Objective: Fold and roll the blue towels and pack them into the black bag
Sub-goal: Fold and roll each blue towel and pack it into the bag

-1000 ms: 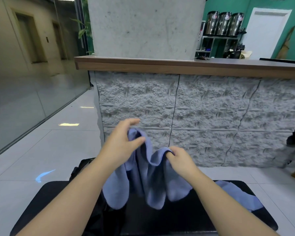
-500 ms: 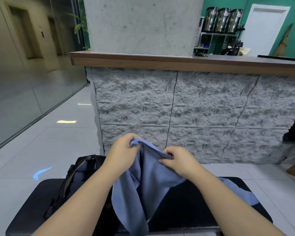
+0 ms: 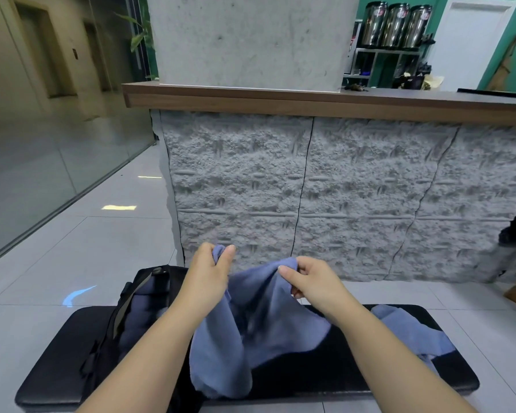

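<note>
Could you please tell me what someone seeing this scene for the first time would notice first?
First, the blue towel held up in the middle foreground, its top edge pinched by the left hand and the right hand above a black bench. On the bench's left end sits the black bag with blue cloth showing inside, and another blue towel lies crumpled on its right end. Behind rises a rough grey stone counter with a wooden top.

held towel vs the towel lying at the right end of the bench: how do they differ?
The held towel is lifted, pinched at its top edge by the left hand and right hand; the loose towel lies on the black bench, touched by neither hand. The held towel hangs in draped folds, while the loose towel lies spread and rumpled. The held one sits centre, the loose one right. Both are blue and unrolled.
</note>
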Tool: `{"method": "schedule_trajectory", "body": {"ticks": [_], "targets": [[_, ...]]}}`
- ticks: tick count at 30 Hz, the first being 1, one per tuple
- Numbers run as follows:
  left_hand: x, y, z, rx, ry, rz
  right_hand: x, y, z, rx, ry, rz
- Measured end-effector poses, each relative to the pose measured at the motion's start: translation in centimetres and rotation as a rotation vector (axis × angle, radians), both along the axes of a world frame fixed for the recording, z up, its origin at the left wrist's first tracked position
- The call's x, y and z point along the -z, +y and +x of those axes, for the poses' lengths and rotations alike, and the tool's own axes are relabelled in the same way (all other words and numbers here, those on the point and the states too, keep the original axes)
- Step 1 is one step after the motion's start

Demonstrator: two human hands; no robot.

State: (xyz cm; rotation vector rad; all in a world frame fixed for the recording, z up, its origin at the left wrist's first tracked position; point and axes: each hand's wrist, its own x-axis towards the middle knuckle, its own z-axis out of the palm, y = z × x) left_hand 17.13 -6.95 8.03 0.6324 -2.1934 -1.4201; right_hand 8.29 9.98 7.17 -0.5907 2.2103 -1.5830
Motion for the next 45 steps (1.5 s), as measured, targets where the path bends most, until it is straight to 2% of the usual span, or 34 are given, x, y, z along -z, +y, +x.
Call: {"method": "schedule_trajectory", "body": {"ticks": [3, 6, 12, 18, 23, 29, 33, 39, 45], "targets": [[0.1, 1.1, 0.4, 0.021, 0.050, 0.080, 0.1, -0.9, 0.6, 0.046, 0.035, 0.025], [0.6, 1.4, 0.9, -0.025, 0.068, 0.054, 0.1, -1.5, 1.2, 0.065, 0.044, -0.013], [1.8, 1.2, 1.3, 0.045, 0.088, 0.159, -0.2, -2.1, 2.3, 0.020, 0.127, 0.024], [1.5, 2.4, 1.7, 0.075, 0.108, 0.146, -0.1, -2.7, 2.9, -0.021, 0.199, 0.079], [0.9, 3.0, 1.8, 0.209, 0.141, 0.351, -0.3, -2.5, 3.0, -0.032, 0.198, 0.040], [1.2, 2.6, 2.0, 0.148, 0.137, 0.148, -0.4, -2.5, 3.8, -0.069, 0.188, 0.012], [1.3, 2.4, 2.2, 0.145, 0.087, -0.143, -0.7, -2.4, 3.9, -0.075, 0.221, 0.025], [1.1, 2.4, 2.5, 0.123, 0.052, -0.217, -1.3, -2.1, 3.9, -0.108, 0.299, 0.120], [0.3, 2.4, 2.5, 0.137, 0.058, -0.223, -2.2, -1.5, 4.0, -0.155, 0.309, 0.103]]}}
